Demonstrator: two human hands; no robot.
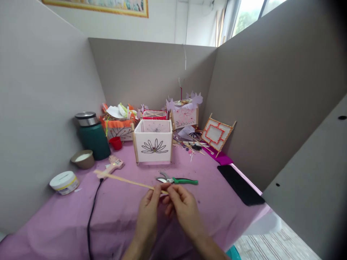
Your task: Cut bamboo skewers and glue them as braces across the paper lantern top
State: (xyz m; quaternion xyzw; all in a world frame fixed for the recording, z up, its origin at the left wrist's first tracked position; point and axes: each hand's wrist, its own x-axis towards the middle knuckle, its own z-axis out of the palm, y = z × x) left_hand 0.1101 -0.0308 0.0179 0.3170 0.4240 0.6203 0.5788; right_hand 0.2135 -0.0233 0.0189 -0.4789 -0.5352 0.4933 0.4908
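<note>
Thumbs and fingers of the left hand (pixel 148 211) and right hand (pixel 184 207) grasp one end of a thin, pale wooden stick (pixel 123 178), its length slanting toward ten o'clock. Just beyond, near one o'clock, green-handled metal shears (pixel 187 181) lie on the purple cloth-covered tabletop (pixel 217 209). Farther, a pale pink glue gun (pixel 116 164) lies at ten; a white flower-drawn box (pixel 165 156) stands toward twelve.
</note>
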